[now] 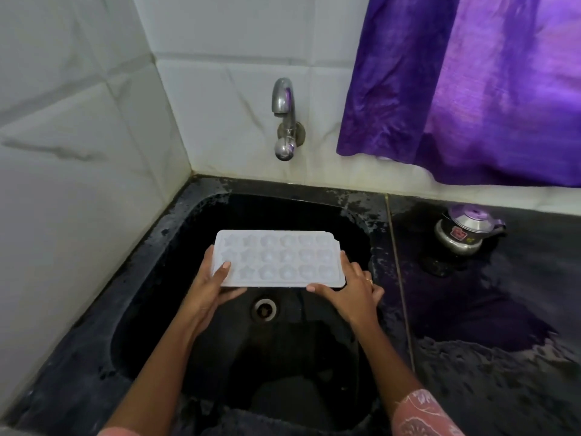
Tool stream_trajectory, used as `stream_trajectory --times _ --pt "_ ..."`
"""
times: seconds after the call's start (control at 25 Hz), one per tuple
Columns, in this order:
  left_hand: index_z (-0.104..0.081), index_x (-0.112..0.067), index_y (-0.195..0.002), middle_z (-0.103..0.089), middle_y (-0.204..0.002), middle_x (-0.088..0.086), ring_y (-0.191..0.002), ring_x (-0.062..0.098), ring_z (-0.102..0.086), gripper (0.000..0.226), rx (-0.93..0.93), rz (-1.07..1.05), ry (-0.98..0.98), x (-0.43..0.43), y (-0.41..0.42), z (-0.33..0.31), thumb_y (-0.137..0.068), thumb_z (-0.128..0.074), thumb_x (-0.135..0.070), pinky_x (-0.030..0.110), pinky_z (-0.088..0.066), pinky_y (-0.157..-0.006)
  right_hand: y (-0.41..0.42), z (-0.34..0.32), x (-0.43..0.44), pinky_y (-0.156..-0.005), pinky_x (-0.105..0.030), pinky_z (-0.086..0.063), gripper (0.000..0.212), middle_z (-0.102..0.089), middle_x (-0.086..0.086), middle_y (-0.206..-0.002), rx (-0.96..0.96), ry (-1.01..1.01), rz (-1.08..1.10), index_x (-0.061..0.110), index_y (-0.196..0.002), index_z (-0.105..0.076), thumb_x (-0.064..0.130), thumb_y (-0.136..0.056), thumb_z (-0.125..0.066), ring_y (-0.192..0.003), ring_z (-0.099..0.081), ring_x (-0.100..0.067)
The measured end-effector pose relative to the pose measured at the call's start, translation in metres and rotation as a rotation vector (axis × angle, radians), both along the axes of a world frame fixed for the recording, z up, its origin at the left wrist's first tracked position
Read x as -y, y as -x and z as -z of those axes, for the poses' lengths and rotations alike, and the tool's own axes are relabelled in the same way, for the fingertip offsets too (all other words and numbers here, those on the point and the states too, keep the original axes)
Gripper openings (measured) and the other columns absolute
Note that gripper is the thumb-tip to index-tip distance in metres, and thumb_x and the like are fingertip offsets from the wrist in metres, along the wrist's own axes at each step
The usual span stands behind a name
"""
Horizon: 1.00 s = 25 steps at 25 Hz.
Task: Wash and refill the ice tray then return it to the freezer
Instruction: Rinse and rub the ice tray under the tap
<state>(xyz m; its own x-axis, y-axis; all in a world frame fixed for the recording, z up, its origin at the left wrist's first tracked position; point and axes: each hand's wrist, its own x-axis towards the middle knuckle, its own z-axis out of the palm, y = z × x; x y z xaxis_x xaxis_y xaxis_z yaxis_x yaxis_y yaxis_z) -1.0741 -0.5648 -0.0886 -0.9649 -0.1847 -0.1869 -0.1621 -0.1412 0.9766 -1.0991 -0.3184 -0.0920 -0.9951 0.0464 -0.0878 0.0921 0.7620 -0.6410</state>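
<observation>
A pale translucent ice tray (279,258) with star- and round-shaped cups is held level over the black sink (176,247). My left hand (209,291) grips its left end, thumb on top and fingers underneath. My right hand (352,291) grips its right front corner, thumb along the near edge. A chrome tap (284,118) sticks out of the tiled wall above the tray. No water runs from it. The sink drain (265,309) shows just below the tray.
White tiled walls close in the left and back. A purple curtain (471,89) hangs at the upper right. On the dark wet counter (503,341) to the right stands a small steel kettle (465,231).
</observation>
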Motion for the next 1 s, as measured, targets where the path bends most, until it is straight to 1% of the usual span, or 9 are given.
stream_trajectory --times 0.16,0.28,0.32,0.4,0.56,0.68,0.88,0.92,1.0 --pt "-0.037 -0.030 -0.137 -0.054 -0.124 -0.005 -0.106 0.014 -0.056 0.038 0.051 -0.021 -0.076 0.003 0.020 0.001 -0.102 -0.030 -0.018 0.033 -0.056 -0.071 0.007 0.000 0.006 -0.103 -0.042 -0.017 0.092 -0.039 0.001 -0.140 0.033 -0.045 0.045 0.035 -0.146 -0.018 0.067 -0.072 -0.061 -0.133 -0.029 -0.022" --pt "-0.038 -0.027 -0.137 -0.053 -0.123 -0.001 -0.108 0.018 -0.053 0.039 0.055 -0.070 -0.115 0.007 0.029 0.003 -0.102 -0.029 -0.015 0.031 -0.050 -0.071 0.013 -0.004 0.008 -0.105 -0.045 -0.016 0.088 -0.037 0.000 -0.138 0.053 -0.021 0.087 0.035 -0.144 -0.026 0.077 -0.071 -0.050 -0.132 -0.030 -0.025" --pt "-0.039 -0.027 -0.137 -0.054 -0.122 -0.001 -0.107 0.017 -0.054 0.038 0.056 -0.075 -0.123 0.009 0.032 0.005 -0.102 -0.029 -0.015 0.030 -0.050 -0.070 0.019 -0.007 0.011 -0.106 -0.047 -0.016 0.082 -0.036 -0.002 -0.138 0.004 -0.013 0.128 0.034 -0.144 -0.028 0.075 -0.075 -0.047 -0.130 -0.030 -0.028" --pt "-0.039 -0.027 -0.137 -0.056 -0.119 -0.005 -0.104 0.015 -0.056 0.038 0.059 -0.074 -0.140 0.013 0.040 0.009 -0.102 -0.029 -0.016 0.029 -0.050 -0.070 0.043 -0.021 0.019 -0.107 -0.047 -0.019 0.065 -0.036 -0.008 -0.137 -0.143 -0.051 0.169 0.028 -0.143 -0.031 0.056 -0.087 -0.048 -0.127 -0.033 -0.032" --pt "-0.039 -0.032 -0.135 -0.058 -0.114 -0.013 -0.100 0.008 -0.058 0.038 0.050 -0.055 -0.169 0.020 0.057 0.013 -0.102 -0.030 -0.017 0.029 -0.051 -0.069 0.116 -0.070 0.062 -0.101 -0.043 -0.038 0.052 -0.043 -0.012 -0.129 -0.412 -0.010 -0.013 0.016 -0.138 -0.041 0.030 -0.091 -0.056 -0.118 -0.045 -0.030" --pt "-0.040 -0.034 -0.133 -0.058 -0.118 -0.012 -0.102 0.008 -0.058 0.037 0.049 -0.029 -0.186 0.022 0.068 0.015 -0.101 -0.032 -0.018 0.025 -0.056 -0.064 0.169 -0.094 0.097 -0.097 -0.035 -0.043 0.056 -0.039 -0.012 -0.131 -0.417 0.080 -0.062 0.016 -0.139 -0.037 0.024 -0.089 -0.060 -0.117 -0.047 -0.028" --pt "-0.039 -0.030 -0.137 -0.057 -0.124 -0.007 -0.108 0.012 -0.058 0.040 0.078 -0.036 -0.250 0.024 0.086 0.028 -0.100 -0.035 -0.018 0.024 -0.056 -0.062 0.221 -0.087 0.120 -0.098 -0.038 -0.043 0.074 -0.023 -0.011 -0.146 -0.314 -0.198 -0.174 0.026 -0.145 -0.024 0.022 -0.085 -0.067 -0.121 -0.045 -0.032" --pt "-0.037 -0.029 -0.139 -0.057 -0.126 -0.005 -0.109 0.013 -0.058 0.041 0.086 -0.041 -0.265 0.025 0.090 0.031 -0.100 -0.035 -0.019 0.024 -0.056 -0.063 0.226 -0.083 0.123 -0.097 -0.038 -0.045 0.074 -0.021 -0.011 -0.149 -0.332 -0.233 -0.188 0.026 -0.145 -0.023 0.018 -0.085 -0.067 -0.119 -0.047 -0.030" --pt "-0.035 -0.029 -0.141 -0.056 -0.129 -0.004 -0.109 0.013 -0.058 0.043 0.092 -0.058 -0.299 0.025 0.094 0.036 -0.100 -0.035 -0.019 0.025 -0.057 -0.065 0.233 -0.077 0.125 -0.090 -0.033 -0.051 0.064 -0.029 -0.009 -0.145 -0.400 -0.149 -0.178 0.023 -0.142 -0.028 0.011 -0.088 -0.060 -0.105 -0.052 -0.021"
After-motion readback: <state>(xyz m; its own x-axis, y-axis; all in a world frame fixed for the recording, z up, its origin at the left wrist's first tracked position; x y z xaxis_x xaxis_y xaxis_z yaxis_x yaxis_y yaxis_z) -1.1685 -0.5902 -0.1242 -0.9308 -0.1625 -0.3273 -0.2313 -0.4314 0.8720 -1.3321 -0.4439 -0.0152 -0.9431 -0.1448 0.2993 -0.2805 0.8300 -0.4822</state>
